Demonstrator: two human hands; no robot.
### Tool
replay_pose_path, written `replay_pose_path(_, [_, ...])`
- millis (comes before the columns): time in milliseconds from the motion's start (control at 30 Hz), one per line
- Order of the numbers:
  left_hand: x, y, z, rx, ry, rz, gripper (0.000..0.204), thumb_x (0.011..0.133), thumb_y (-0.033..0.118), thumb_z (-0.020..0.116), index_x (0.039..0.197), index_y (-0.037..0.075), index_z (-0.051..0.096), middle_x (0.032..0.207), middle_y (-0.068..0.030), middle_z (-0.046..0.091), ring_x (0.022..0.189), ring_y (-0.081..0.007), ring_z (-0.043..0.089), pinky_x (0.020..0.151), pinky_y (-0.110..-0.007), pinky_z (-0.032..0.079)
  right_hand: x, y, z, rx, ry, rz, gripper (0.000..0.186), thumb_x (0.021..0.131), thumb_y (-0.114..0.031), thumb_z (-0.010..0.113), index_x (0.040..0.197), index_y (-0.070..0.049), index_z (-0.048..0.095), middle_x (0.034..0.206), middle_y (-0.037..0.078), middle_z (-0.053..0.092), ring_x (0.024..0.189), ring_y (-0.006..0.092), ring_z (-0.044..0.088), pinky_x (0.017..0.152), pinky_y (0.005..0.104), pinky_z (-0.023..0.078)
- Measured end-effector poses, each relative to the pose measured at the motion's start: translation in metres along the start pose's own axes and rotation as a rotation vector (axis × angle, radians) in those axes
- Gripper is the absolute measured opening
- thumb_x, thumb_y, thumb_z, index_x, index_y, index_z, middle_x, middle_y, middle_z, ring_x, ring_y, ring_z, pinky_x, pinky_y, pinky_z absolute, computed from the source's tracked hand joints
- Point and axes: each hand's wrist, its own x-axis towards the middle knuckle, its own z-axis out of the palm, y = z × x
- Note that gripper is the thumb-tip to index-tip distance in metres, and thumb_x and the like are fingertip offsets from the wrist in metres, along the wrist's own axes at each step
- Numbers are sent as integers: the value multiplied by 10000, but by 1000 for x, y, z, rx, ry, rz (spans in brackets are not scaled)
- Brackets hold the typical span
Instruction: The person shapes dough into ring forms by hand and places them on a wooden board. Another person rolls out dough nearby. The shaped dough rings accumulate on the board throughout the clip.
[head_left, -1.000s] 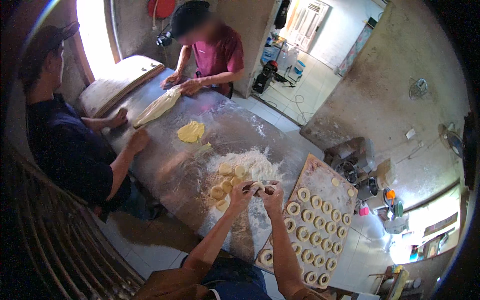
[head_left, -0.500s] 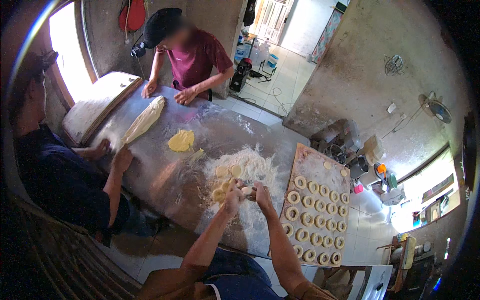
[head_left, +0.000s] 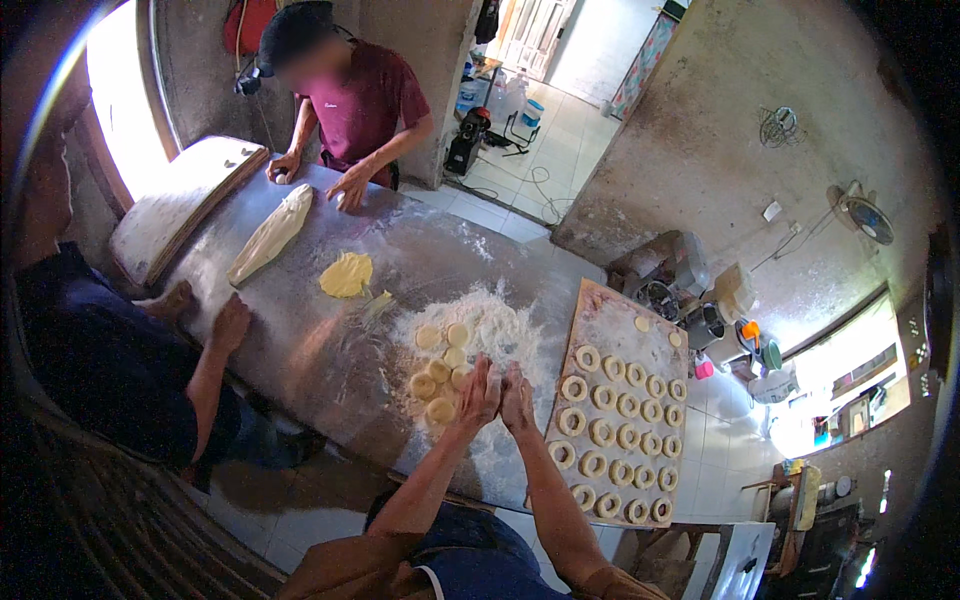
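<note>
My left hand (head_left: 477,395) and my right hand (head_left: 517,401) are close together above the floured part of the metal table, fingers pointing away from me. Both look closed round something between them, which the hands hide. Beside my left hand lie several pale dough rounds (head_left: 428,337), some flat, others with a dent in the middle (head_left: 440,410). White flour (head_left: 490,318) is spread thickly beyond and around my hands. To the right, a floured wooden board (head_left: 600,310) carries rows of dough rings (head_left: 602,397) and a few plain rounds (head_left: 642,324).
A yellow soft mass (head_left: 347,275) and a long dough piece (head_left: 272,235) lie on the metal table (head_left: 400,235) to the left. One person (head_left: 350,110) works at the far edge, both hands on small dough pieces; another (head_left: 110,350) stands at the left. Pots (head_left: 704,325) stand beyond the board.
The pale dough disc seen between my fingers is now out of sight, and my hands have turned more upright, side by side. The person at left has let go of the long dough.
</note>
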Motion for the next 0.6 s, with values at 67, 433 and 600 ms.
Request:
replay_pose_path(67, [0, 9, 12, -150, 53, -366, 312, 943, 400, 436, 846, 115, 520, 725, -17, 523, 633, -153, 526, 531, -306, 442, -1, -23, -1, 332, 112, 210, 607, 972, -429, 372, 633, 41, 550, 536, 52, 491, 545, 181, 472, 544, 382, 404])
replay_pose_path(433, [-14, -15, 80, -281, -18, -277, 268, 936, 307, 430, 771, 106, 495, 651, 7, 494, 578, -155, 504, 493, -336, 423, 9, 41, -72, 156, 200, -94, 599, 977, -430, 370, 628, 6, 585, 522, 110, 498, 515, 223, 487, 541, 433, 368])
replay_pose_path(600, [0, -79, 107, 104, -88, 94, 238, 920, 323, 479, 868, 105, 559, 719, -48, 597, 592, -183, 531, 533, -342, 433, 20, 66, -122, 130, 129, -133, 535, 981, -403, 388, 676, 10, 540, 547, 19, 460, 490, 153, 413, 472, 352, 335])
